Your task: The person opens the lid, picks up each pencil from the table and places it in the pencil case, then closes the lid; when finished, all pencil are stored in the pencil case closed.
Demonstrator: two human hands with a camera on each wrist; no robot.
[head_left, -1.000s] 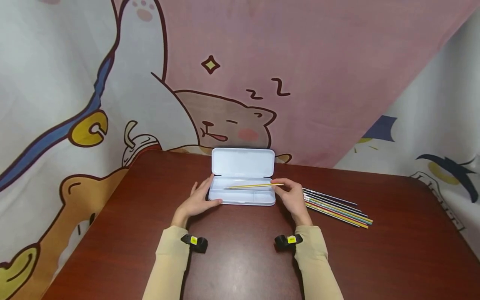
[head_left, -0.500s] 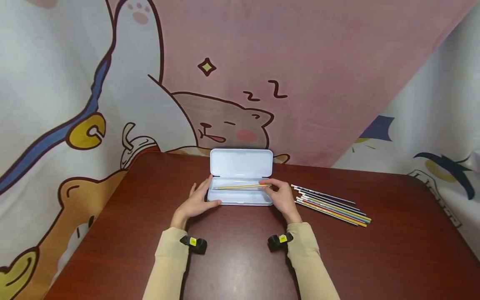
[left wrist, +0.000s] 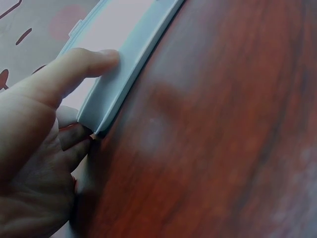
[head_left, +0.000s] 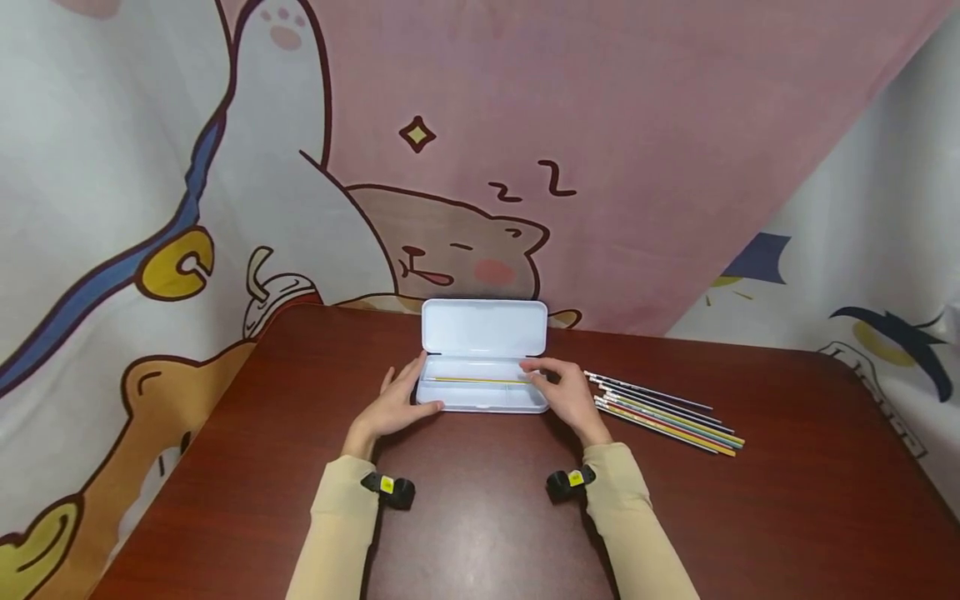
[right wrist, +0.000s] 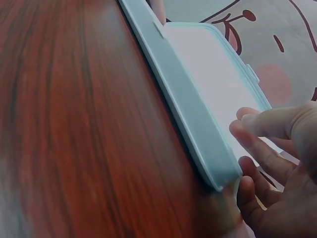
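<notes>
A: We see the white pencil case [head_left: 483, 379] in the middle of the frame, open, with its lid standing up at the back. It sits on the dark red tabletop [head_left: 480, 517]. Our left hand [head_left: 393, 404] holds the left end of the case; in the left wrist view the thumb [left wrist: 81, 64] lies on the front wall and the other fingers curl around the corner.

B: And the right hand [head_left: 566, 396]?

A: It is at the right end of the case. Its fingers are bent and close together at the end of the yellow pencil [head_left: 472, 380], which lies along the inside of the case. We judge that the fingers pinch the pencil, but in the right wrist view the case wall hides the tips, so we are not fully sure.

B: So which step is this, in our opinion?

A: We think the pencil is being laid into the case, almost flat in the tray. The next move calls for letting the fingers loosen without dragging the pencil out. The other pencils [head_left: 667, 412] wait in a row at the right of the case, near the right hand.
</notes>
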